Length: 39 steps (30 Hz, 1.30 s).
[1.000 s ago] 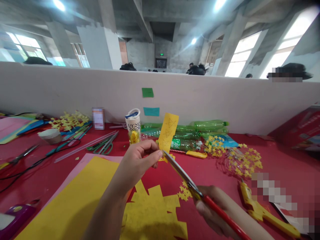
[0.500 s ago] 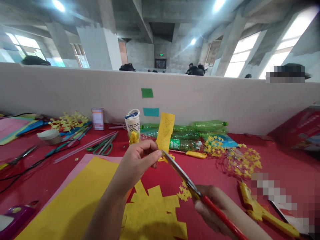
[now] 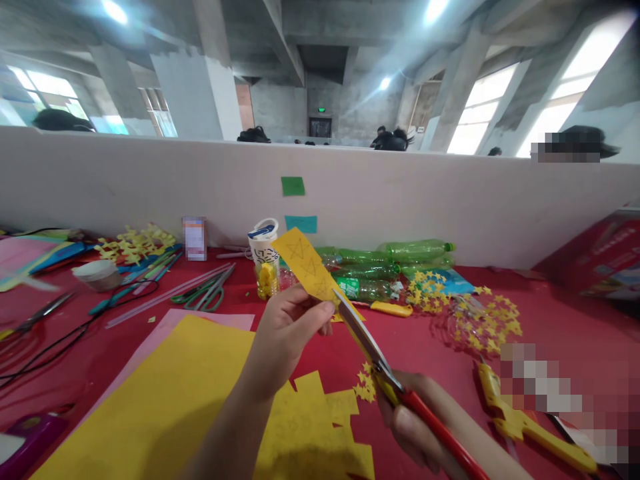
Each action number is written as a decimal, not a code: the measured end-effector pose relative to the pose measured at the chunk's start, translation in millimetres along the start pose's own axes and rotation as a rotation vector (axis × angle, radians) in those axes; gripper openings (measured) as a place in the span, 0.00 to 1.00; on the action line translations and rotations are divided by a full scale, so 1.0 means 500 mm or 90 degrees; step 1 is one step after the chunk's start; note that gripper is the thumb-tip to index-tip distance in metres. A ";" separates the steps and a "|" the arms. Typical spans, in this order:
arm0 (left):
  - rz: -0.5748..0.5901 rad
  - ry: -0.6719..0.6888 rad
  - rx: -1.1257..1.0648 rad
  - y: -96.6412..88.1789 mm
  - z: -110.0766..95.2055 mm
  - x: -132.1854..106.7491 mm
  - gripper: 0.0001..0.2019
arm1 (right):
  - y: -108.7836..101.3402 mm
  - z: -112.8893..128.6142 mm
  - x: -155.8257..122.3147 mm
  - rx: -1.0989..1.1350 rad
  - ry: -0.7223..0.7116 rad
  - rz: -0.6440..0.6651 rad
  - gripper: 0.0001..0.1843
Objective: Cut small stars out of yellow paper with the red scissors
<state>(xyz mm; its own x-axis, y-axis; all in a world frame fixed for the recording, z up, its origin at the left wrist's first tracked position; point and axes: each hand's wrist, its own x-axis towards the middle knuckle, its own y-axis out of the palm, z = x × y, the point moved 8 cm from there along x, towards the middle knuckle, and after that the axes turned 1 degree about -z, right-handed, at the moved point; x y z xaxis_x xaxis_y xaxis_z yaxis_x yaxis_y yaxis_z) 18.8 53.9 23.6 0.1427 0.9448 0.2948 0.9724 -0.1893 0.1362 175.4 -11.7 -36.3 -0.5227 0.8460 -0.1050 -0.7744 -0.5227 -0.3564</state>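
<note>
Between thumb and fingers, my left hand (image 3: 295,327) pinches a yellow paper strip (image 3: 301,257) with stars drawn on it in pencil. My right hand (image 3: 415,413) is closed round the red handles of a pair of scissors (image 3: 367,340). The scissors' blade tips meet the lower end of the strip, close to my left thumb. Below my hands lie several cut yellow paper pieces (image 3: 315,427). Small cut-out paper stars (image 3: 365,383) rest just left of the scissors' pivot.
Large yellow sheets (image 3: 165,393) cover the left front of the red table. Green plastic bottles (image 3: 417,250), a cup (image 3: 263,250) and a yellow cutter knife (image 3: 393,309) lie along the white partition (image 3: 200,180). A yellow glue gun (image 3: 520,420) is at right, green-handled scissors (image 3: 210,290) at left.
The paper strip has turned and tilted to the left, so its drawn stars face me more fully. My left hand has shifted slightly right; my right hand has hardly moved.
</note>
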 end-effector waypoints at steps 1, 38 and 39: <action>0.000 -0.002 -0.001 0.001 0.001 0.000 0.07 | -0.001 -0.001 0.000 -0.001 -0.002 -0.005 0.27; -0.034 0.022 -0.024 -0.015 0.003 0.009 0.07 | 0.002 -0.013 0.006 0.019 0.094 -0.043 0.27; -0.036 0.019 -0.029 -0.017 0.004 0.010 0.06 | 0.002 -0.013 0.006 0.014 0.092 -0.038 0.27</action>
<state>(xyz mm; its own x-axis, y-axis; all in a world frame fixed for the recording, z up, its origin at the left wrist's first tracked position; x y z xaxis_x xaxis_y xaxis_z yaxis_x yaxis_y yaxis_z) 11.3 60.6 22.2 0.0812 0.9463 0.3129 0.9694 -0.1480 0.1959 175.2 -9.0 -43.1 -0.4202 0.8811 -0.2168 -0.8113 -0.4719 -0.3452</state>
